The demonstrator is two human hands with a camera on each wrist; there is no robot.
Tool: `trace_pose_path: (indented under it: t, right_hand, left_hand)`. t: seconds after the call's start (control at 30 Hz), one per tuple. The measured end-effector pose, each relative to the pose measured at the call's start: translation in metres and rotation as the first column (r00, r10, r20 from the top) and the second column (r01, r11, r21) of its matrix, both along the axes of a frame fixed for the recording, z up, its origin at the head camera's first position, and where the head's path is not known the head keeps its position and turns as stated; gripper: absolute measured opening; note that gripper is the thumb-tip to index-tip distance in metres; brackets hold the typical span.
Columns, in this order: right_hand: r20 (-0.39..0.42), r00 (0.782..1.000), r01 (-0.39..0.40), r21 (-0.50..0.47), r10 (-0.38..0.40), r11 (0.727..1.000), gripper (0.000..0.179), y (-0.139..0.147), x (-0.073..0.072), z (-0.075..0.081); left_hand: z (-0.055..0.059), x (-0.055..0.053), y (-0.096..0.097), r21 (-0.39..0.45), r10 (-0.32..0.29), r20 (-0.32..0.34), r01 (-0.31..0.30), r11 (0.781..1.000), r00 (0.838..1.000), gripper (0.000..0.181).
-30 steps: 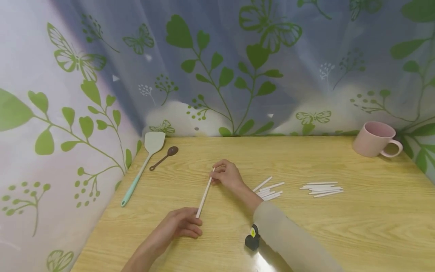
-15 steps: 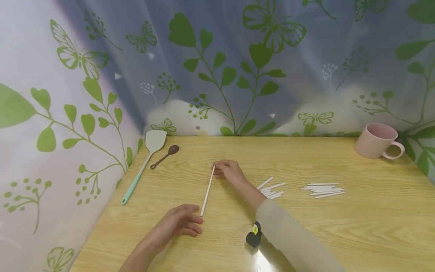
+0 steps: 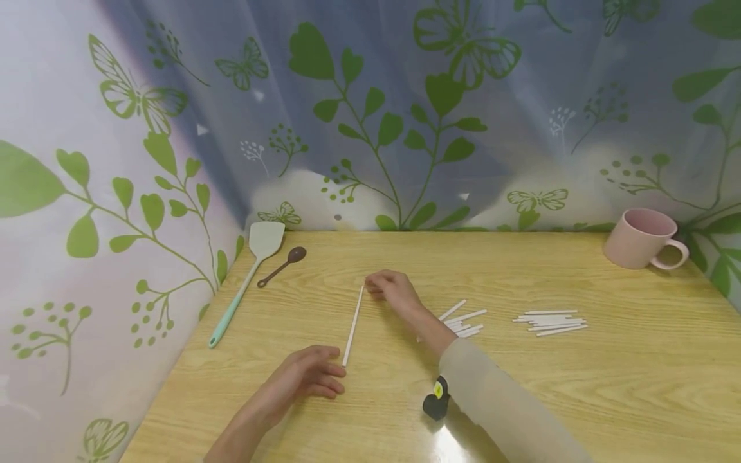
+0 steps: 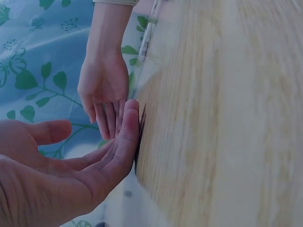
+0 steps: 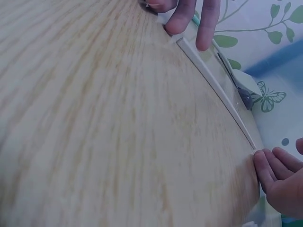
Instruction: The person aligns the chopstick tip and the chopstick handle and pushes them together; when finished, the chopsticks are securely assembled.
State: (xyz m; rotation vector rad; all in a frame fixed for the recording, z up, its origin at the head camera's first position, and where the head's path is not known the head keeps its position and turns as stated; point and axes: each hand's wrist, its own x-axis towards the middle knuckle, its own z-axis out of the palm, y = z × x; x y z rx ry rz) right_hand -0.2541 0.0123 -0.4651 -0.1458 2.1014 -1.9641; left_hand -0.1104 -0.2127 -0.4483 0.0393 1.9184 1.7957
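A thin white stick (image 3: 354, 326) lies on the wooden table, slanting between both hands. Beside its near end is my left hand (image 3: 307, 374), fingers loosely spread and holding nothing. At the far end rests my right hand (image 3: 396, 294), its fingers extended together; the right wrist view shows the fingertips (image 5: 262, 158) at the tip of the stick (image 5: 220, 92), and whether they touch it I cannot tell. Partly behind the right forearm is a loose pile of white sticks (image 3: 466, 317). Farther right, a second pile of white sticks (image 3: 550, 320) lies more evenly aligned.
A spatula (image 3: 246, 283) with a mint handle lies at the left, next to a small brown spoon (image 3: 283, 265). The pink mug (image 3: 637, 241) stands in the back right corner. Patterned curtain (image 3: 370, 128) borders the table behind and at the left.
The right hand has let go of the white stick, which now lies on the table. It has shifted slightly right, and its near end is clear of the left fingers.
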Motion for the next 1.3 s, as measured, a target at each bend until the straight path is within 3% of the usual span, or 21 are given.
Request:
trace_pose_path:
  t: [0.2,0.37,0.57,0.87,1.1,1.3]
  right_hand:
    - [0.056,0.998,0.012,-0.096,-0.007,0.995,0.04,0.007,-0.002,0.003]
    - [0.063,0.998,-0.02,-0.182,0.031,0.983,0.045,0.024,-0.003,0.006]
    - [0.04,0.995,-0.075,-0.223,0.086,0.972,0.05,0.059,0.001,0.011]
    - [0.018,0.992,-0.12,-0.216,0.127,0.969,0.053,0.115,0.011,0.021]
    - [-0.024,0.99,-0.14,-0.147,0.138,0.979,0.057,0.156,0.021,0.024]
    - [-0.072,0.984,-0.17,-0.089,0.164,0.981,0.054,0.186,0.032,0.023]
  left_hand:
    - [0.006,-0.003,-0.003,-0.01,0.024,-0.033,-0.025,1.0,0.999,0.064]
    - [0.016,-0.011,-0.005,-0.03,0.037,-0.074,-0.039,0.999,0.997,0.063]
    - [0.027,-0.023,-0.002,-0.053,-0.002,-0.126,-0.005,0.999,0.992,0.064]
    - [0.037,-0.038,0.005,-0.051,-0.052,-0.188,0.043,0.998,0.981,0.06]
    - [0.039,-0.056,0.029,-0.072,-0.053,-0.228,0.037,0.997,0.972,0.051]
    - [0.036,-0.069,0.046,-0.116,-0.106,-0.236,0.08,0.99,0.966,0.049]
